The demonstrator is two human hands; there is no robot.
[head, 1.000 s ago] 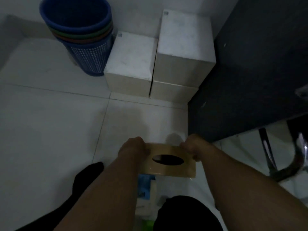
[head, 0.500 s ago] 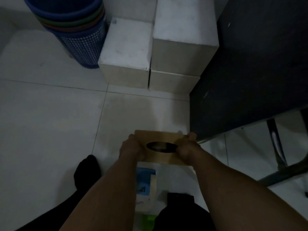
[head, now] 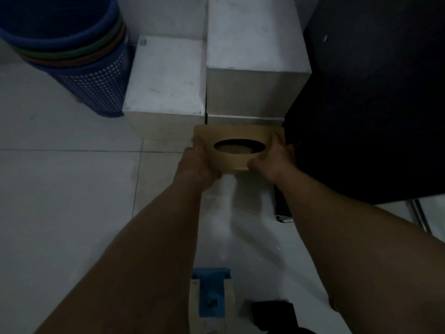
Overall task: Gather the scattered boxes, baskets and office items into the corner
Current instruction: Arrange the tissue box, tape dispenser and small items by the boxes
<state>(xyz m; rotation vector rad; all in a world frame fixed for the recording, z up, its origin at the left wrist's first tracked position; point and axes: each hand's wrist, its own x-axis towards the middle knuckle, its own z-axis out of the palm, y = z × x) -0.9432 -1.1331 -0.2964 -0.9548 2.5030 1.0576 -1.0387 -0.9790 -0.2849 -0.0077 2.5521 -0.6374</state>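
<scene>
A person holds a tan cardboard box point(head: 240, 133) with an oval opening cut in its top. It is level between both hands, just above the middle of the view. The left hand point(head: 199, 162) takes the box's nine o'clock end, its grip wrapped round that edge with the fingers hidden underneath. The right hand point(head: 274, 162) takes the three o'clock end, its grip curled on the edge with the thumb lying along the top surface. Both forearms reach in from six o'clock.

The tan box sits right in front of the stacked white boxes at twelve o'clock. Whether it touches them or rests on the floor cannot be told. The low white box point(head: 166, 75) stands at eleven o'clock of the tan box. The taller white box point(head: 255, 44) is directly beyond it, resting on another box point(head: 243, 120) of which only a strip shows. The two white stacks stand side by side with a thin dark gap between them.

A nested stack of perforated plastic baskets point(head: 79, 56), blue outermost, stands at ten o'clock, just beside the low white box. A dark panel point(head: 373, 92) fills the view from one to three o'clock, close against the taller box. The pale tiled floor point(head: 60, 189) spreads toward nine o'clock. At six o'clock, between the forearms, lie a cream and blue packet point(head: 212, 300) and a black object point(head: 274, 314) too dim to identify.
</scene>
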